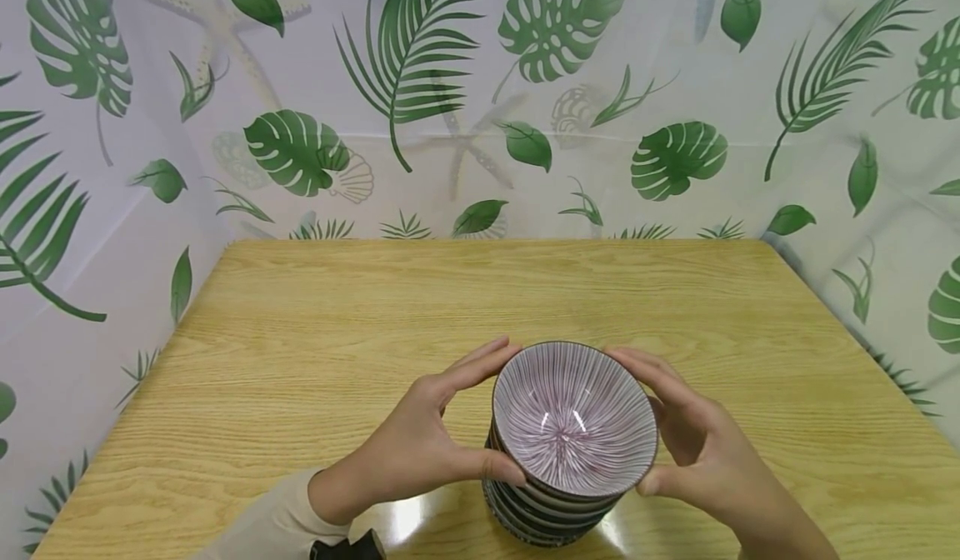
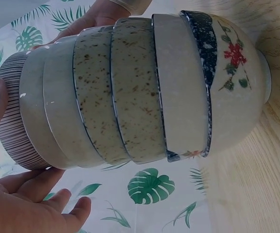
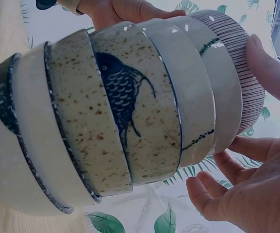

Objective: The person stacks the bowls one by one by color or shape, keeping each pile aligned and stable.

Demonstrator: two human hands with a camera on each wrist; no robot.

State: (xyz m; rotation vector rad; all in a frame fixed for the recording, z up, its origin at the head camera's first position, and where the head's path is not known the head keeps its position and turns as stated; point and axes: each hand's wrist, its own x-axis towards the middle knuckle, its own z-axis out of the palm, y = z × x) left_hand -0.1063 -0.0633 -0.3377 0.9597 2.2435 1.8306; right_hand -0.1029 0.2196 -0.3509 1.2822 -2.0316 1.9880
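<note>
A tall stack of nested bowls stands on the table. Its top bowl, with fine purplish stripes, is gripped from both sides. My left hand has its thumb at the near left rim and its fingers round the far left side. On the other side, my right hand holds the striped bowl between thumb and fingers. Below it come pale bowls, then speckled bowls, one bearing a blue fish. Lowest is a cream bowl with a red flower and a dark blue rim. The striped bowl's base is hidden inside the stack.
The wood-grain table extends behind and to both sides of the stack. A white cloth with green leaves hangs round its back and sides. Near the front edge, a black band shows at the left wrist.
</note>
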